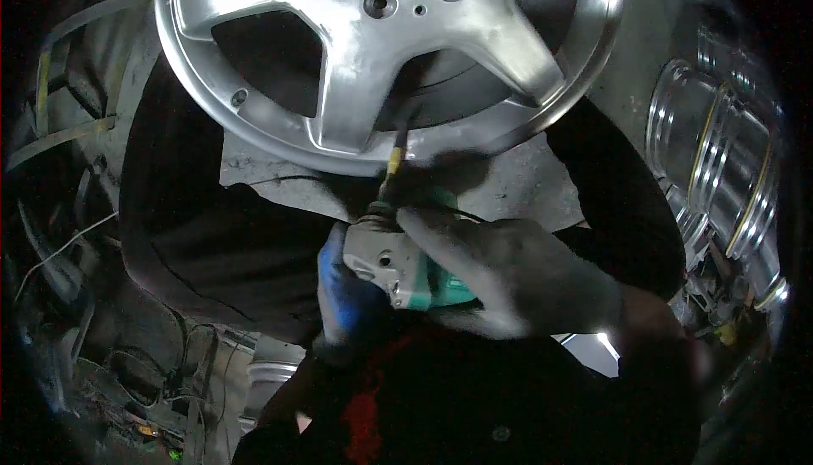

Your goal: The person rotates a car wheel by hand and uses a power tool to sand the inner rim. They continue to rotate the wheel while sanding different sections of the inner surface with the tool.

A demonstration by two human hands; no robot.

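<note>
A silver alloy wheel (356,67) with wide spokes fills the top middle, between the person's dark-clothed legs. Below its lower rim is a green and grey power tool (394,262), its thin yellowish shaft (395,160) pointing up to the rim beside a spoke. The shaft's tip looks blurred, so contact with the metal cannot be made out. My right hand (517,274), in a grey glove, is wrapped round the tool's green body. My left hand (343,296), in a blue and grey glove, is closed against the tool's left side, its fingers partly hidden.
Several shiny wheel rims (711,152) are stacked at the right. Dark frames with yellowish edges (63,139) stand at the left. Straps and cables (190,372) lie at the lower left, near another silver rim (273,372). A bright panel (590,353) shows below my right hand.
</note>
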